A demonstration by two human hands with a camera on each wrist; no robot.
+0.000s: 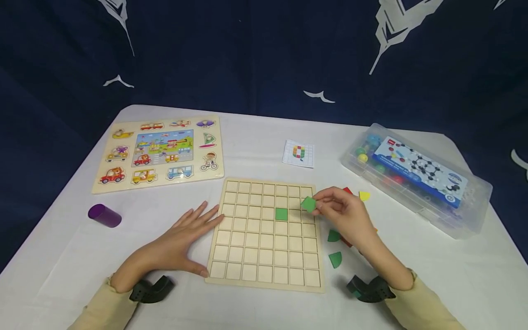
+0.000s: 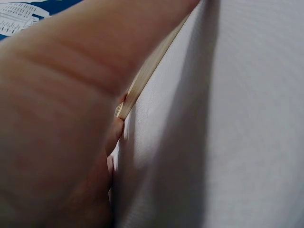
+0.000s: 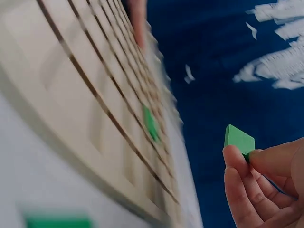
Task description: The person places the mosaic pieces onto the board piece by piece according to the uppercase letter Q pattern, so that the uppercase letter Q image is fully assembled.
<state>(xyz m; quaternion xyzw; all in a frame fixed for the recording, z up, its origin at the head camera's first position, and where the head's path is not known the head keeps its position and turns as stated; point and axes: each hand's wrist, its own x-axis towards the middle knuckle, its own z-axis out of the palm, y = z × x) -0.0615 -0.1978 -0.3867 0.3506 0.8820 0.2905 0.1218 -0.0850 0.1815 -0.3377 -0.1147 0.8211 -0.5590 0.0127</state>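
A wooden grid board (image 1: 264,287) lies on the table with one green square tile (image 1: 281,214) in a cell right of its middle. My right hand (image 1: 346,215) pinches another green tile (image 1: 308,204) between thumb and fingertips, over the board's right edge. In the right wrist view that pinched tile (image 3: 239,140) shows its flat face and thin side. My left hand (image 1: 185,238) is spread, with fingertips and thumb at the board's left edge. The left wrist view shows mostly the wrist and the board's side (image 2: 142,80).
Green quarter-round tiles (image 1: 335,260) and red and yellow pieces lie right of the board, partly behind my right hand. A pattern card (image 1: 298,154) sits beyond it. A vehicle puzzle (image 1: 165,181), a purple cylinder (image 1: 105,215) and a clear plastic case (image 1: 416,178) stand around.
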